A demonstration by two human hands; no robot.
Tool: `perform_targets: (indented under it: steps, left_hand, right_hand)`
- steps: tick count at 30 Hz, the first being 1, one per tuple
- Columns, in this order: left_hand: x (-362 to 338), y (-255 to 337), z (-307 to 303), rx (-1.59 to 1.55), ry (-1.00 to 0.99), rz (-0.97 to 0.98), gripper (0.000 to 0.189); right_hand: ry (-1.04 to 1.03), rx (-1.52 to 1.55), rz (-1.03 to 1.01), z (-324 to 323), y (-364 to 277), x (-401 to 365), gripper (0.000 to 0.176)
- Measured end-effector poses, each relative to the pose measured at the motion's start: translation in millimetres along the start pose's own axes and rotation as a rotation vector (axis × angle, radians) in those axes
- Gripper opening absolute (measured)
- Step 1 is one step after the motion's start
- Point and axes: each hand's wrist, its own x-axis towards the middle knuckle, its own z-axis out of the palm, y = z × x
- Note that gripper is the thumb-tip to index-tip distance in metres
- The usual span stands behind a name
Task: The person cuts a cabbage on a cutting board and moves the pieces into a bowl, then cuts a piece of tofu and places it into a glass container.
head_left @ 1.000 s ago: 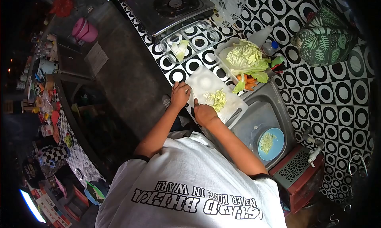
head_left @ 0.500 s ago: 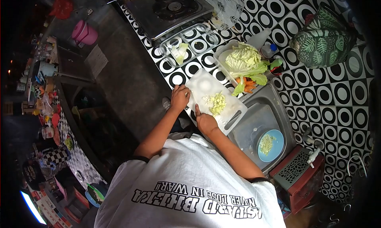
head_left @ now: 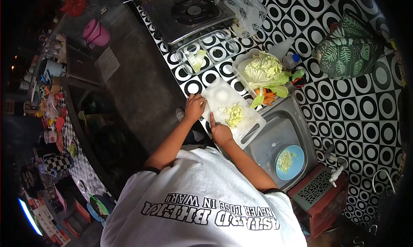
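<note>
The right hand [head_left: 220, 133] slid back a bit, finger pointing; the left hand [head_left: 195, 107] is curled. I can't tell what either grip has. The cut cabbage [head_left: 234, 115] on the white board [head_left: 214, 88] looks no bigger.

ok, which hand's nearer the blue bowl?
Right. The right hand is left of the blue bowl, at the cutting board; the left hand is farther left, at the board's left side.

We note bare room on the white rectangular plastic cutting board [head_left: 212, 94], at its end away from the grey metal sink [head_left: 300, 123]. A heap of chopped pale-green leaves [head_left: 234, 115] obstructs its middle; a clear plastic tub [head_left: 239, 73] stands beyond. Over the sink, we find open passage between board and round blue bowl [head_left: 297, 158].
</note>
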Motion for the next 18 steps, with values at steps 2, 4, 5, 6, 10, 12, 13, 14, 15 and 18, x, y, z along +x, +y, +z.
perform_targets:
  steps: [2,4,5,6,10,12,13,14,15,18]
  left_hand:
    - [0,-1,0,0.001,-0.019,-0.003,0.003]
    - [-1,-1,1,0.001,-0.007,0.007,0.004]
    - [-2,-2,2,-0.001,0.004,0.013,0.004]
    - [-1,-1,2,0.0,0.001,0.016,0.004]
    - [-5,0,3,0.016,0.013,0.031,0.007]
    - [-4,-1,3,0.016,0.01,0.031,0.007]
    - [-5,-1,3,0.017,0.014,0.042,0.008]
    - [-5,-1,2,0.018,0.016,0.053,0.009]
    - [-5,-2,2,0.019,0.014,0.058,0.009]
    - [-4,-3,3,0.027,-0.001,0.04,0.011]
  right_hand:
    - [-0.01,0.003,0.004,-1,-1,1,0.076]
    - [-0.021,0.006,0.014,-9,-2,0,0.077]
    - [-0.036,0.065,0.022,-13,-1,0,0.079]
    - [-0.052,0.125,0.03,-15,-1,0,0.081]
    - [-0.04,0.177,0.049,-17,3,-1,0.081]
    - [-0.045,0.194,0.062,-19,5,-2,0.082]
    - [-0.045,0.204,0.067,-19,5,-2,0.083]
    - [-0.042,0.208,0.07,-18,3,-2,0.083]
    - [-0.039,0.212,0.092,-16,2,-1,0.083]
    - [-0.03,0.222,0.144,-15,2,0,0.084]
